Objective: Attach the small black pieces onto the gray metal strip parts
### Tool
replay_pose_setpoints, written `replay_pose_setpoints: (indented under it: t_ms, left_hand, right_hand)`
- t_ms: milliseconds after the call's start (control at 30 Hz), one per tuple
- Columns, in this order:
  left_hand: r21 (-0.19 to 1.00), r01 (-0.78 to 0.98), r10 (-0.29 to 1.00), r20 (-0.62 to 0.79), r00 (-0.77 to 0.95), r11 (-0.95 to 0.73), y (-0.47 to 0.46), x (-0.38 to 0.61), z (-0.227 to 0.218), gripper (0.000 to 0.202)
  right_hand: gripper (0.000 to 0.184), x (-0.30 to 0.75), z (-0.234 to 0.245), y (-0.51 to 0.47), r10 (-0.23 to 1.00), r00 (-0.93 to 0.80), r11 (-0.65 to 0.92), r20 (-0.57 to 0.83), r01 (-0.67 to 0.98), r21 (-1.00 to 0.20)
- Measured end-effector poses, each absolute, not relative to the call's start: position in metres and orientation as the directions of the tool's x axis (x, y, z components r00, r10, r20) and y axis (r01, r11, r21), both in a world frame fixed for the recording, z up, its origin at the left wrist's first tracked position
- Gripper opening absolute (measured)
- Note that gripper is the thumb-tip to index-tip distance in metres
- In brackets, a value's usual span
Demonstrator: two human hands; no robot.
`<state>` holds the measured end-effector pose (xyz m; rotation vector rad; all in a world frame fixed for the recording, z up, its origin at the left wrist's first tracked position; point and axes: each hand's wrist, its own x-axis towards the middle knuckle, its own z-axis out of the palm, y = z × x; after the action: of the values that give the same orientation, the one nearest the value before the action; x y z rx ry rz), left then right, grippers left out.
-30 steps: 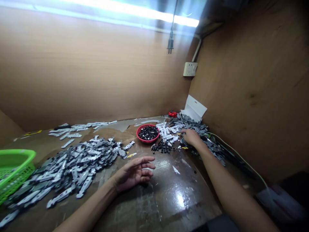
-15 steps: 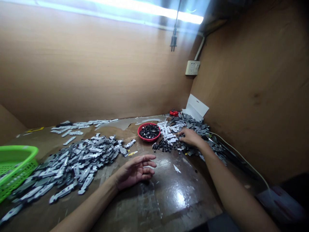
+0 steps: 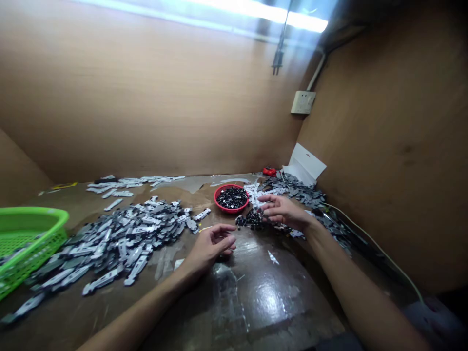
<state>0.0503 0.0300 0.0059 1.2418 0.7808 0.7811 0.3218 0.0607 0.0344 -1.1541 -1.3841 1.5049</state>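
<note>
My right hand (image 3: pixel 283 212) hovers low over a small heap of black parts (image 3: pixel 250 220), just right of a red bowl (image 3: pixel 231 208) filled with the same black parts. Its fingers point left and are stretched and slightly apart; I see nothing in them. My left hand (image 3: pixel 212 243) rests on the glossy table (image 3: pixel 263 292), its fingers loosely curled, with nothing visible in it. It lies near the right end of a big pile of grey metal pieces (image 3: pixel 120 239). A second pile of grey and white pieces (image 3: pixel 303 195) lies behind my right hand.
A green plastic basket (image 3: pixel 25 239) stands at the left edge. A row of grey pieces (image 3: pixel 127 183) lies along the back wall. A white card (image 3: pixel 305 165) and a red object (image 3: pixel 269 171) sit in the corner. A pale cable (image 3: pixel 369 239) runs along the right wall.
My right hand has drawn back left from the grey pile to above the black parts. My left hand's fingers have curled in. The view has shifted slightly.
</note>
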Motion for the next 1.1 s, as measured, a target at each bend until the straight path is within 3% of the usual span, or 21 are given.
replay_pose_setpoints:
  t_ms: [133, 233, 333, 400, 467, 533, 600, 667, 933, 1100]
  left_hand:
    - [0.989, 0.058, 0.872, 0.089, 0.482, -0.133, 0.023, 0.054, 0.005, 0.034]
    - [0.966, 0.126, 0.863, 0.138, 0.487, -0.225, 0.019, 0.055, 0.002, 0.022]
    - [0.985, 0.108, 0.902, 0.077, 0.425, -0.135, 0.023, 0.054, -0.004, 0.022]
    - [0.998, 0.057, 0.93, -0.02, 0.366, -0.001, 0.029, 0.053, -0.007, 0.023]
    - [0.992, 0.015, 0.939, -0.124, 0.319, 0.126, 0.035, 0.052, -0.007, 0.027]
    - [0.977, -0.012, 0.932, -0.198, 0.303, 0.211, 0.039, 0.051, -0.005, 0.029]
    - [0.966, -0.034, 0.923, -0.236, 0.303, 0.258, 0.042, 0.05, -0.001, 0.03]
    - [0.959, -0.053, 0.919, -0.251, 0.303, 0.279, 0.042, 0.049, 0.001, 0.032]
    - [0.949, -0.023, 0.887, -0.283, 0.365, 0.313, 0.036, 0.052, 0.003, 0.032]
    - [0.954, -0.01, 0.886, -0.275, 0.374, 0.3, 0.036, 0.052, 0.003, 0.031]
  right_hand:
    - [0.073, 0.281, 0.025, 0.043, 0.795, -0.547, -0.31, -0.262, 0.006, -0.951]
    - [0.073, 0.263, 0.019, 0.037, 0.746, -0.604, -0.327, -0.28, 0.034, -0.944]
    - [0.058, 0.266, 0.019, 0.043, 0.819, -0.526, -0.184, -0.229, 0.137, -0.973]
    - [0.042, 0.281, 0.023, 0.051, 0.94, -0.332, 0.033, -0.083, 0.329, -0.944]
    - [0.027, 0.302, 0.028, 0.06, 0.984, -0.074, 0.173, 0.164, 0.634, -0.754]
    - [0.019, 0.323, 0.032, 0.067, 0.952, 0.042, 0.128, 0.302, 0.843, -0.522]
    - [0.015, 0.337, 0.033, 0.071, 0.962, 0.004, 0.102, 0.273, 0.921, -0.375]
    - [0.013, 0.343, 0.028, 0.073, 0.978, -0.1, 0.153, 0.18, 0.938, -0.311]
    - [0.011, 0.34, 0.011, 0.079, 0.956, -0.279, 0.295, 0.094, 0.912, -0.286]
    - [0.012, 0.341, 0.021, 0.075, 0.945, -0.317, 0.322, 0.08, 0.862, -0.391]
